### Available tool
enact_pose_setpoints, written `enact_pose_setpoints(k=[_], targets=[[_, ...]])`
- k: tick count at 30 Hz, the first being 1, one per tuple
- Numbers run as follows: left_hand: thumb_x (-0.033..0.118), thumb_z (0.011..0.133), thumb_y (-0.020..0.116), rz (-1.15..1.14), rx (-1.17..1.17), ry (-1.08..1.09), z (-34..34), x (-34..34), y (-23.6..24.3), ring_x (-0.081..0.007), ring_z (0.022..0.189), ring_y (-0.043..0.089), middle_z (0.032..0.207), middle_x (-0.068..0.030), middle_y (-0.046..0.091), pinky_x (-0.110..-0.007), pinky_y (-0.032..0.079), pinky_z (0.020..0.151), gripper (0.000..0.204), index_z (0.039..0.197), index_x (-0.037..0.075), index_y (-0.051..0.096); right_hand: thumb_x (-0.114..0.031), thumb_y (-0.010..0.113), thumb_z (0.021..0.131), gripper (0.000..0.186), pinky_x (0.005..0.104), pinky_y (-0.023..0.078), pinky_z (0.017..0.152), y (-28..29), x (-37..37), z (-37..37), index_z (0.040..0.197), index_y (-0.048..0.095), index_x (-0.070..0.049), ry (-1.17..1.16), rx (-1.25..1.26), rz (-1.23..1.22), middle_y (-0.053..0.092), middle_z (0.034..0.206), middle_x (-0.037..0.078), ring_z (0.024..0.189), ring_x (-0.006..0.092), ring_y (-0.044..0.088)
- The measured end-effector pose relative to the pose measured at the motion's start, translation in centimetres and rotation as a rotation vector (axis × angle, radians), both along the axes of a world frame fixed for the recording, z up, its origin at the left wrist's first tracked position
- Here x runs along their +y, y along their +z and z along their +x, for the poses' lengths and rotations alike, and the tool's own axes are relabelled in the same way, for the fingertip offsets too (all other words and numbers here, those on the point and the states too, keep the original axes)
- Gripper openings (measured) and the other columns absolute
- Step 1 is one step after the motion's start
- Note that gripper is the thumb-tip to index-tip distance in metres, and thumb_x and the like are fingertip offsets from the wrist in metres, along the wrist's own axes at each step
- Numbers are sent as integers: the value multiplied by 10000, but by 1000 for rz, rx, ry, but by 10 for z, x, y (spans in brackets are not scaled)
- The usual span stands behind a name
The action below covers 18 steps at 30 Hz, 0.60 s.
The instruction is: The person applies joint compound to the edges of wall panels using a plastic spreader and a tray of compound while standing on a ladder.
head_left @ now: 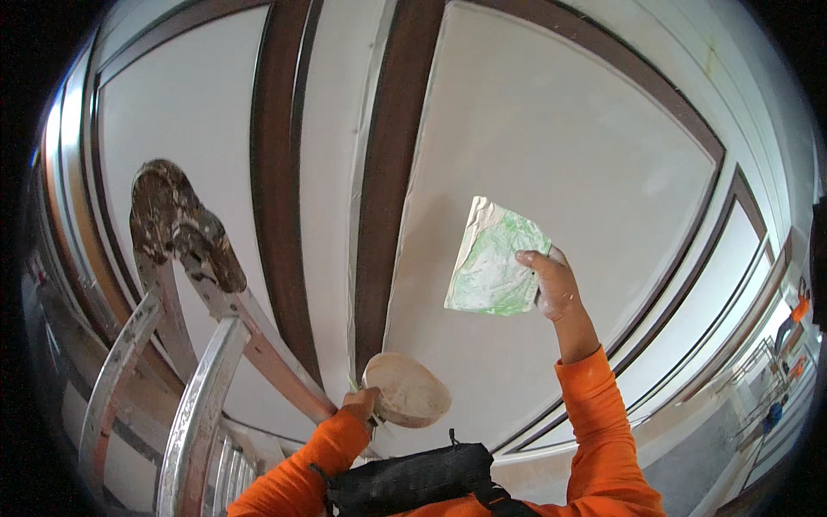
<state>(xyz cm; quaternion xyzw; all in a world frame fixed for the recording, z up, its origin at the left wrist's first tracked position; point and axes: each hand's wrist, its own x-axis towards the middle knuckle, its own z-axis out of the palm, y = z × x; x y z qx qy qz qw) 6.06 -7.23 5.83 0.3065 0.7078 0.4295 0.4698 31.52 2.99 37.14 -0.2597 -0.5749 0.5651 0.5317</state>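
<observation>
My right hand (556,283) is closed on the edge of a flat green putty spreader (501,267), its thumb lying across the face. White paste is smeared over the spreader, with a thick ridge along its far left edge. Lower down, my left hand (360,403) grips the side of a round, shallow pan (407,390), pale and coated with dried paste. Thin edges stick out beside those fingers; what they belong to I cannot make out. Behind both tools spreads a large white panel (551,129) framed in dark brown trim. Whether the spreader touches it cannot be told.
On the left stands a paint-spattered aluminium stepladder (202,405) with a worn hinged top, close to my left arm. A black pouch (409,478) hangs at my chest. Far off at the right are people in orange (801,306) near scaffolding (758,366).
</observation>
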Motion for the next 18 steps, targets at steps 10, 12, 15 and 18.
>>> enact_pose_setpoints(k=[10,12,15,18], targets=[[249,766,575,130,82,-111,-15,19,-62,-258,800,629,923,-180,637,-348,479,724,421,1004,-98,590,-45,528,809,411,390,426,894,79,21,-66,1217,497,-13,-820,-1040,1785,579,1166,121,1067,256,539],[245,767,578,-50,-490,218,18,1,23,-261,760,626,894,-169,634,-353,478,685,407,984,-98,593,-65,533,815,416,378,419,898,94,39,-68,1225,492,-15,-914,-1145,1897,560,1198,120,1092,241,526],[228,769,573,-93,-164,44,12,-13,53,-271,725,623,880,-170,628,-369,477,628,403,982,-114,585,-111,486,845,430,422,389,954,94,51,-84,1263,460,-13,-925,-1193,1931,517,1251,135,1151,277,487],[299,721,609,-53,-276,154,16,-20,58,-286,714,616,936,-165,629,-380,483,614,469,1000,-78,597,-148,458,858,459,473,347,993,64,60,-97,1294,432,-8,-928,-1236,1891,462,1310,166,1205,322,438]])
